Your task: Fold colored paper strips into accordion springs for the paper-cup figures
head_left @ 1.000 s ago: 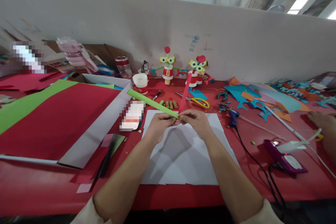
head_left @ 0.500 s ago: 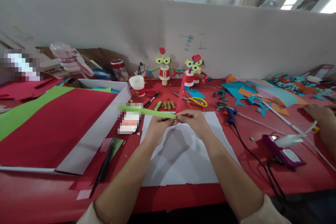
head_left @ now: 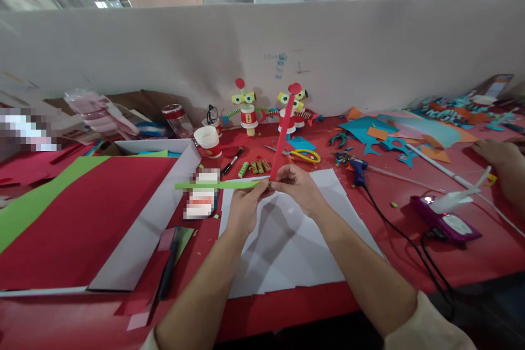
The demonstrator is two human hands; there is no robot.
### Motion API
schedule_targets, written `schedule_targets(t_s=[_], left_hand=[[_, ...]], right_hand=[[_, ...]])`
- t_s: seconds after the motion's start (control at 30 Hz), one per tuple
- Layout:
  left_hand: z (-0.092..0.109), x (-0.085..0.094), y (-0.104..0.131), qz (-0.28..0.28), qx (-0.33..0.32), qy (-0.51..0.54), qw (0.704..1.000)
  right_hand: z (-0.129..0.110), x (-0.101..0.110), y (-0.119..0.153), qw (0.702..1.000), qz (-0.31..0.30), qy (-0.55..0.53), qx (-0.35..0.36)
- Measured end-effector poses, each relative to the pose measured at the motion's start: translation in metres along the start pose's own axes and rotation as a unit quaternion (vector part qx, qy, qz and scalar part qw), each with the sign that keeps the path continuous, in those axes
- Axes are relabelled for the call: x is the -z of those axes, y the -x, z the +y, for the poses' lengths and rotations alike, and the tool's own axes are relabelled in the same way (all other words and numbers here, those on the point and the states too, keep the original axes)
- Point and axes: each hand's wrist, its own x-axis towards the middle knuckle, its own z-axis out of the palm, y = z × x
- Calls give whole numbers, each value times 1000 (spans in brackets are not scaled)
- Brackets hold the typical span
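Pinched paper strips (head_left: 282, 140) — wall writing (head_left: 282, 58) (illegible)

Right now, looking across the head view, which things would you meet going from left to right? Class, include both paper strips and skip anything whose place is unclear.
Pink bottle-like item → green strip → red strip → blue glue gun → purple device.

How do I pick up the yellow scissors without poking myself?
Probably best by the yellow handles, coming from the right. Those loops make the wide end and face right, while the metal blades point left, reaching behind the upright red paper strip.
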Motion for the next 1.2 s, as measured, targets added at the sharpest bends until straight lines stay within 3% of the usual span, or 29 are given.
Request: schedule_targets(t_s=[0.17, 0.4, 0.67, 0.83, 1.2], left_hand=[[1, -2, 0, 24, 11, 7, 1000], [-4, 1, -2, 32, 22, 9, 999], [-5, -1, -1, 61, 63, 1, 996], [-4, -1, 0, 34, 55, 10, 998], [-7, -2, 0, 51, 3, -27, 998]], right_hand=[[-5, 0, 2, 997, -34, -21, -67], [-3, 0, 0, 997, -13, 47, -56], [0, 6, -3, 995, -29, 64, -73], [-1, 8, -4, 995, -30, 63, -70], [0, 2, 1, 991, -65, 57, -104]])
